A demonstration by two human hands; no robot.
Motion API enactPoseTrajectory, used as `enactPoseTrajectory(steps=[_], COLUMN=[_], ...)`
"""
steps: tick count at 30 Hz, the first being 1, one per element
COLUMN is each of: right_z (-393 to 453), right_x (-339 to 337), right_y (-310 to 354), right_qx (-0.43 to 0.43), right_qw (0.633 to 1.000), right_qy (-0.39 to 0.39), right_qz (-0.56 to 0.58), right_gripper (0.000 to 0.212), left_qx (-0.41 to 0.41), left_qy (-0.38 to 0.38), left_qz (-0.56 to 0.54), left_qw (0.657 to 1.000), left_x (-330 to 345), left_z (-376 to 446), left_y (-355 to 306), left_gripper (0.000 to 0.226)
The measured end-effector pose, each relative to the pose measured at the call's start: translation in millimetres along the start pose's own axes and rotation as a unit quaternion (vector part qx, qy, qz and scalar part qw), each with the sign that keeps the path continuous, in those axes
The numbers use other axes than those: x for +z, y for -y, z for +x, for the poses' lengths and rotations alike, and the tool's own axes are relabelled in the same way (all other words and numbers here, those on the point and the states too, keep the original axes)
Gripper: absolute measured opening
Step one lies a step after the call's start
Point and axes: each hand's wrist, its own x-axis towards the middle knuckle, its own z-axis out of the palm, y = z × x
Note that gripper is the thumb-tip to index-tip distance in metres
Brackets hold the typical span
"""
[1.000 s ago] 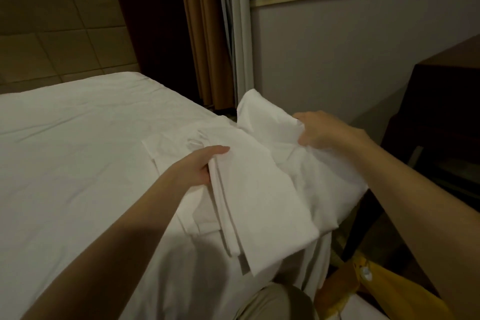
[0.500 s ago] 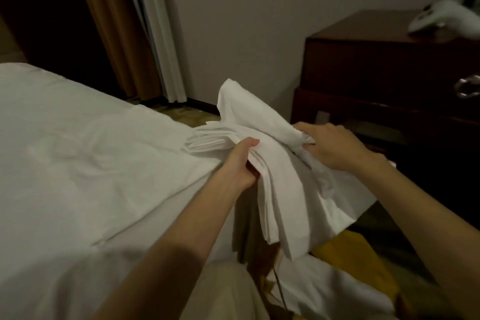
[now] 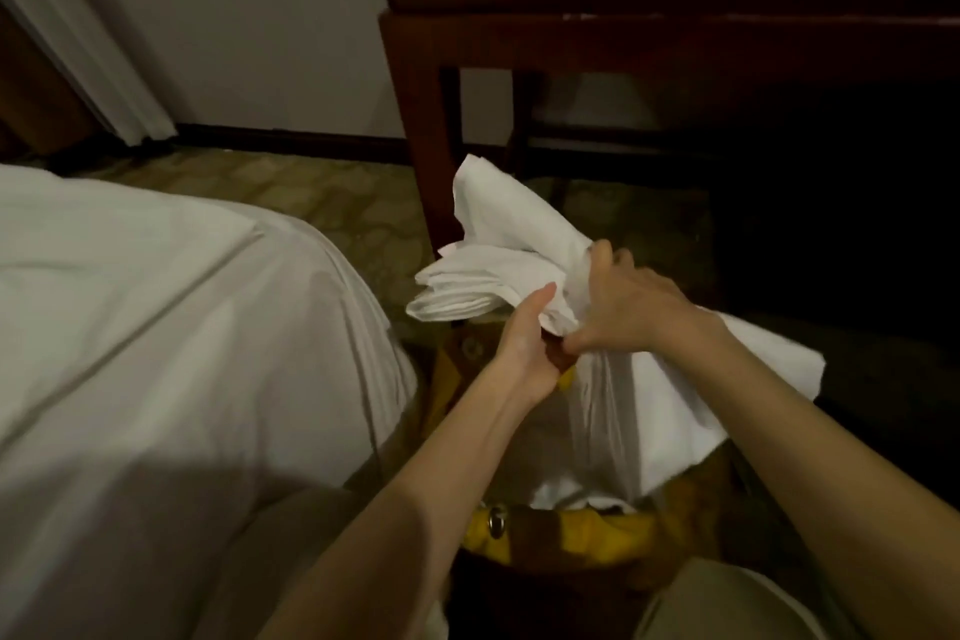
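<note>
Left hand (image 3: pixel 524 348) and right hand (image 3: pixel 631 312) touch, both clamped on a bundle of white linen (image 3: pixel 493 270), its tail hanging below them into a yellow bag (image 3: pixel 587 530). Left of the hands, the bed (image 3: pixel 156 327) rounds off at its edge. Open carpet (image 3: pixel 337 203) lies beyond. A dark nightstand (image 3: pixel 571 42) stands close ahead and to their right.

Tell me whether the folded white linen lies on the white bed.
No: the left hand and right hand grip the folded white linen in the air above a yellow bag, beside the white bed.
</note>
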Motion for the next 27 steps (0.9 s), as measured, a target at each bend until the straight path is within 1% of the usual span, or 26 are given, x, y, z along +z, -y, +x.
enactPoseTrajectory(steps=[3,6,8,11,13,14,15,16,18,19,20,21,22,23,24,25,27], right_z=[7.7,13.9,13.9,9.6,6.8,5.7,5.4,4.9,6.5,7.1,8.3,10.0,12.2,16.1,18.5,21.0,24.4], right_x=[19.0,45.6,65.3,83.5,91.1,93.8,96.6,99.3,108.2,113.5,120.9,128.6,134.3,137.2,134.8,131.3,121.6], right_y=[-10.6,-25.3,-39.6,-61.9,-76.6,-82.7,-88.8,-92.8,-96.0,-93.5,-89.9,-86.9,-83.1,-80.3,-76.1,-73.4,-66.1], right_qx=[0.014,0.022,0.020,0.023,0.020,0.015,0.008,-0.002,-0.027,-0.040,-0.051,-0.063,-0.070,-0.075,-0.079,-0.086,-0.107], right_qw=[0.999,0.997,0.997,0.998,0.999,0.999,0.999,0.999,0.994,0.989,0.983,0.978,0.975,0.976,0.976,0.977,0.977], right_qy=[-0.024,-0.051,-0.055,-0.035,-0.007,0.004,0.021,0.039,0.090,0.125,0.160,0.181,0.192,0.189,0.182,0.173,0.136], right_qz=[-0.039,-0.044,-0.046,-0.043,-0.035,-0.031,-0.031,-0.035,-0.050,-0.063,-0.078,-0.085,-0.087,-0.083,-0.085,-0.094,-0.122], right_gripper=[0.089,0.070,0.057,0.048,0.043,0.042,0.043,0.042,0.039,0.038,0.039,0.041,0.041,0.041,0.041,0.041,0.040], left_qx=[-0.020,-0.040,-0.050,-0.078,-0.074,-0.065,-0.059,-0.071,-0.149,-0.182,-0.198,-0.195,-0.169,-0.128,-0.073,-0.014,0.088], left_qy=[-0.003,-0.014,-0.009,0.039,0.075,0.098,0.135,0.178,0.244,0.257,0.255,0.236,0.207,0.178,0.145,0.113,0.056], left_qz=[0.061,0.098,0.137,0.258,0.321,0.360,0.415,0.476,0.574,0.597,0.608,0.610,0.615,0.630,0.666,0.715,0.804], left_qw=[0.998,0.994,0.989,0.962,0.941,0.925,0.898,0.858,0.767,0.738,0.726,0.731,0.742,0.745,0.728,0.690,0.585], left_x=[-7.5,-13.1,-19.5,-29.7,-39.0,-45.0,-50.3,-59.2,-79.1,-88.4,-98.1,-104.5,-110.9,-114.0,-118.5,-119.8,-117.7], left_z=[23.1,42.1,51.2,49.9,48.7,48.7,48.4,51.1,55.3,57.3,60.2,60.4,63.4,64.2,67.8,68.9,70.0], left_y=[27.3,52.3,65.6,77.5,83.2,84.7,83.9,82.2,72.7,66.8,62.6,57.5,55.7,52.1,50.7,47.6,43.3], left_gripper=[0.023,0.024,0.033,0.046,0.060,0.064,0.069,0.074,0.081,0.084,0.084,0.079,0.073,0.070,0.071,0.074,0.084])
